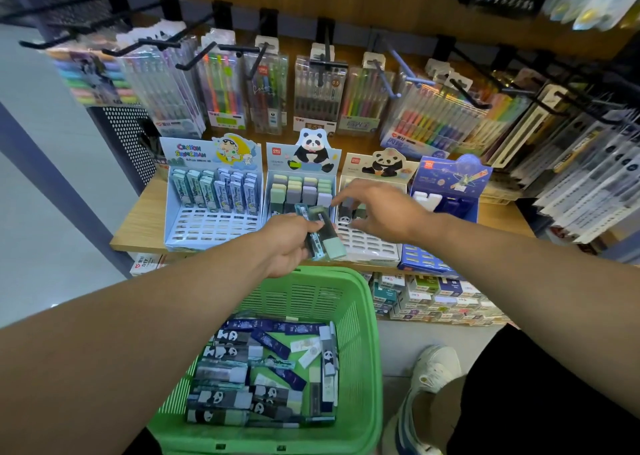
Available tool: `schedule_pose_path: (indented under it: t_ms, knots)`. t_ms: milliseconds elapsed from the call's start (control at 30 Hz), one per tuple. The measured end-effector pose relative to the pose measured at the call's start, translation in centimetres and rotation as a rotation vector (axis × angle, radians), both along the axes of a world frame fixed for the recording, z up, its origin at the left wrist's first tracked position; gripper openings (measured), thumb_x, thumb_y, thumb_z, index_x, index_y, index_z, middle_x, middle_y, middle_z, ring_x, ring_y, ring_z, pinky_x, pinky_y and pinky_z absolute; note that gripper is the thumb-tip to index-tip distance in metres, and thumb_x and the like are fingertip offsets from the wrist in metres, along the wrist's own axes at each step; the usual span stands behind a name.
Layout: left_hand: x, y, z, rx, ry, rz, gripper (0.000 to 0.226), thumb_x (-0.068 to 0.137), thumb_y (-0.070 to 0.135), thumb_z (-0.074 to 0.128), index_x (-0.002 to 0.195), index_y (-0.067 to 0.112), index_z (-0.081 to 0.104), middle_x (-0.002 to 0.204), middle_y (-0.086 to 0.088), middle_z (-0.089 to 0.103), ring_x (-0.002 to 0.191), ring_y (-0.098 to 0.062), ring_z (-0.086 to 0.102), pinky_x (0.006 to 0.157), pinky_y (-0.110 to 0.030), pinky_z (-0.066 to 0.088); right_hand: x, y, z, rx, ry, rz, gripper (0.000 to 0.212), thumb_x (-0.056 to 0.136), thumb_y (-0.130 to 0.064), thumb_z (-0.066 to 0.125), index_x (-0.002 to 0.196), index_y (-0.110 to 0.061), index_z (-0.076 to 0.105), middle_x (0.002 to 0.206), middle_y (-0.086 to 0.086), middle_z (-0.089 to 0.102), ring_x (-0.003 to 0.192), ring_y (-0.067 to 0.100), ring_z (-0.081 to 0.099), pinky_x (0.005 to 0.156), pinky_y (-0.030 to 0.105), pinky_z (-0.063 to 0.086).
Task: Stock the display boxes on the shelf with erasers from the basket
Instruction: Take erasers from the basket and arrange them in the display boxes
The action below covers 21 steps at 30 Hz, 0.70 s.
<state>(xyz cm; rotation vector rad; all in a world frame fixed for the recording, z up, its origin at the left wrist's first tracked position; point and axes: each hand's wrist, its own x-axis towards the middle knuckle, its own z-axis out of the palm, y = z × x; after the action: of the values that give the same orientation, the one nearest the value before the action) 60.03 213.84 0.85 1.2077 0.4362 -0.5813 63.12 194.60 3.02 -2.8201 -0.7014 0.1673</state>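
Left hand (289, 243) grips a few sleeved erasers (320, 235) near their lower ends, just in front of the panda display box (299, 184) — light, stiff, slick-wrapped, best pinched mid-sleeve — right hand (382, 212) loose-fingered, holding nothing I can see.

1. A single head-worn view looks forward and steeply down; both forearms reach away from the lens into the frame.
2. It sits close above the green basket (363, 316) at the bottom; the shelf (138, 226) with display boxes (213, 226) crosses mid-frame, near arm's reach.
3. The wide angle bends the edges; no second view exists to share anything.
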Motion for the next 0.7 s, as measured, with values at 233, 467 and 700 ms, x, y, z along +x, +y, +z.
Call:
schedule_pose_path:
  t_ms: [233, 467, 700]
  knots:
    - [0.5, 1.0, 0.3, 0.026, 0.03, 0.057, 0.021, 0.099, -0.002, 0.049, 0.118, -0.006, 0.055, 0.114, -0.022, 0.067, 0.094, -0.027, 0.069, 0.075, -0.038, 0.058, -1.6, 2.5, -0.8, 0.114, 0.004, 0.213, 0.032, 0.084, -0.019, 0.08, 0.113, -0.03, 0.071, 0.117, -0.012, 0.065, 0.104, 0.009, 0.059, 0.082, 0.025, 0.047]
    - [-0.1, 1.3, 0.8, 0.025, 0.041, -0.031, 0.028, 0.104, 0.004, 0.042, 0.13, -0.007, 0.043, 0.105, -0.025, 0.068, 0.087, -0.035, 0.072, 0.07, -0.044, 0.061, -0.9, 2.7, -0.2, 0.498, 0.063, -0.053, 0.008, 0.095, -0.026, 0.07, 0.098, -0.019, 0.072, 0.086, -0.009, 0.071, 0.07, 0.004, 0.061, 0.066, 0.025, 0.048]
    - [-0.3, 1.1, 0.5, 0.055, 0.088, -0.014, 0.04, 0.104, -0.002, 0.032, 0.144, 0.0, 0.028, 0.117, -0.027, 0.061, 0.091, -0.041, 0.069, 0.07, -0.045, 0.06, 0.0, 1.3, -0.6, 0.724, 0.169, -0.346, 0.024, 0.095, -0.006, 0.068, 0.113, -0.014, 0.056, 0.092, 0.003, 0.057, 0.069, 0.025, 0.071, 0.057, 0.022, 0.055]
